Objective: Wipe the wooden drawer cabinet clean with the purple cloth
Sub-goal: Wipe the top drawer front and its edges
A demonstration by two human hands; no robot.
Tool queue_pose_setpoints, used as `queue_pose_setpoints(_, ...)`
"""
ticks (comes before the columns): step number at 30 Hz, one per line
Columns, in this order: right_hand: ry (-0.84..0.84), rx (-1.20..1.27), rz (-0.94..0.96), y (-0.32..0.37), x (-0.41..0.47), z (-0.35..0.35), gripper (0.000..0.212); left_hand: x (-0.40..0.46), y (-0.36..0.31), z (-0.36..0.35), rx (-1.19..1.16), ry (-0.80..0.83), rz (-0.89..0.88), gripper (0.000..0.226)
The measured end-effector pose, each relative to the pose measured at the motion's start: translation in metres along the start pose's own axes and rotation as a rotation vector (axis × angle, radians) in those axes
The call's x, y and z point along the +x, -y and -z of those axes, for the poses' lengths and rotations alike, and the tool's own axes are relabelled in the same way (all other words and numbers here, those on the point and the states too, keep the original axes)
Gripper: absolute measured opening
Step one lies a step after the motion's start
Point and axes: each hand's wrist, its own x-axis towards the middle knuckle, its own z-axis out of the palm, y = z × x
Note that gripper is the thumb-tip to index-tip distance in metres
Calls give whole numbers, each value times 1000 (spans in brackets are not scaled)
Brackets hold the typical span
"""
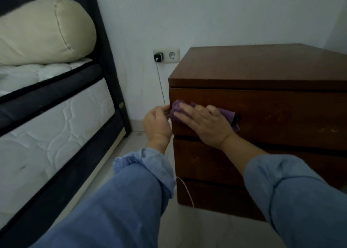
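Observation:
The wooden drawer cabinet (272,101) stands at the right, dark brown, with three drawer fronts. The purple cloth (176,110) lies bunched against the top drawer front near its left edge. My right hand (204,123) lies flat on the cloth with straight fingers and presses it to the wood. My left hand (156,124) is at the cabinet's left corner and pinches the cloth's left end with its fingertips. A small black drawer knob (237,120) shows just right of the cloth, partly covered by it.
A bed with a white mattress (52,127) and a cream bolster (45,31) fills the left. A wall socket (166,55) holds a black charger, and its cable (161,86) hangs down beside the cabinet. A narrow strip of pale floor (135,144) runs between bed and cabinet.

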Motion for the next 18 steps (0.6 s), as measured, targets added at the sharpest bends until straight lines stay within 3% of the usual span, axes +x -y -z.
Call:
queue_pose_setpoints(9, 81, 68, 136, 13, -15, -13, 52, -3, 11, 7, 31, 41, -24, 30)
queue_pose_setpoints(13, 222, 172, 236, 21, -32, -8, 61, -18, 13, 16, 172, 145, -124, 32)
queue_pose_setpoints(18, 299, 234, 147, 15, -54, 25, 58, -56, 32, 25, 391, 260, -96, 31)
